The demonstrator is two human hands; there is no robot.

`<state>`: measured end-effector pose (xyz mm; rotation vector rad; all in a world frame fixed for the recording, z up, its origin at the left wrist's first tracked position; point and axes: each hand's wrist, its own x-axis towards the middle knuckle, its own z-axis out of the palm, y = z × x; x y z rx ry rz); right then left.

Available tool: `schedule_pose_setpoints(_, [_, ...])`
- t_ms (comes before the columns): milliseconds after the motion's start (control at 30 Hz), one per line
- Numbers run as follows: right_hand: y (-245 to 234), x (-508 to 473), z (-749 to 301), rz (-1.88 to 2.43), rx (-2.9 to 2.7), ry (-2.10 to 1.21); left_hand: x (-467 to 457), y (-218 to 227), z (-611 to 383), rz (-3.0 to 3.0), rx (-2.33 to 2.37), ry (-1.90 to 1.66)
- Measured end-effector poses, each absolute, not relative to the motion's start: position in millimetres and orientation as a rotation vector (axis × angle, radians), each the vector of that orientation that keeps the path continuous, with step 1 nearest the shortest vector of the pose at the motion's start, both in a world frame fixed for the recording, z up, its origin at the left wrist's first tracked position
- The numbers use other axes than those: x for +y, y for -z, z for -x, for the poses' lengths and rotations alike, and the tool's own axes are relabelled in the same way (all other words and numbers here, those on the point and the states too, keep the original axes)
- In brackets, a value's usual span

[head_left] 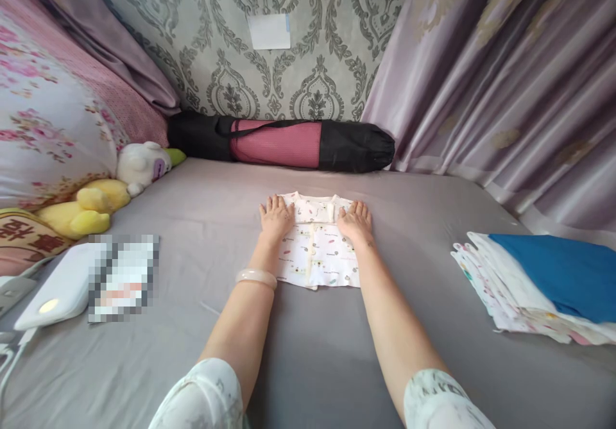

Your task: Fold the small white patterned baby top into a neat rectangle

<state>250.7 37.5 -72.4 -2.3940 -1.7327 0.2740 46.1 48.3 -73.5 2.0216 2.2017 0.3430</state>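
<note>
1. The bed [308, 352] fills the lower view, covered in a smooth grey sheet, with patterned wallpaper at 12 o'clock and mauve curtains [505, 83] hanging from 1 to 3 o'clock.
2. A floral pillow [43, 127] leans at 9 to 10 o'clock, against the pink bedding behind it.
3. A rolled pink mat in a black mesh bag [283, 142] lies along the wall at 12 o'clock, well beyond the hands.
4. A stack of folded cloths [510, 288] sits at 3 o'clock on the bed, with a blue cloth [563, 272] on top.
5. A yellow plush toy [84, 214] and a white plush toy [142, 165] rest at 10 o'clock, touching each other beside the pillow.
6. A white device [58, 288] with a small lit spot lies at 8 o'clock, next to a blurred patch.
7. The baby garment [317, 249], white with small printed figures, lies flat on the bed at centre, slightly toward 12 o'clock, between the two forearms.
8. The left hand [276, 216] lies palm down on the garment's upper left corner, fingers spread flat toward 12 o'clock; its grip is open and pinches nothing.
9. The right hand [356, 220] presses palm down on the upper right corner, fingers stretched out, grip likewise flat and open.
10. A pale bangle [256, 278] circles the left wrist.
</note>
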Motion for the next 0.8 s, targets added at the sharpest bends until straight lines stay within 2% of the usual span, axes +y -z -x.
schedule_pose_setpoints(267, [51.6, 44.5, -233.6, 2.332, -1.884, -0.331, 45.1, 64.8, -63.5, -2.181, 2.164, -0.438])
schedule_pose_setpoints(567, [68.3, 53.4, -217.7, 2.27, -2.006, -0.229, 42.6, 76.4, -62.9, -2.103, 2.145, -0.376])
schedule_pose_setpoints(700, [62.0, 53.0, -210.2, 2.263, -2.0, -0.171, 47.5, 63.9, -57.8, -1.977, 2.08, -0.509])
schedule_pose_setpoints(800, [57.8, 51.7, -192.9, 2.043, -2.171, -0.066, 53.7, 53.7, -46.6, -1.808, 2.052, -0.689])
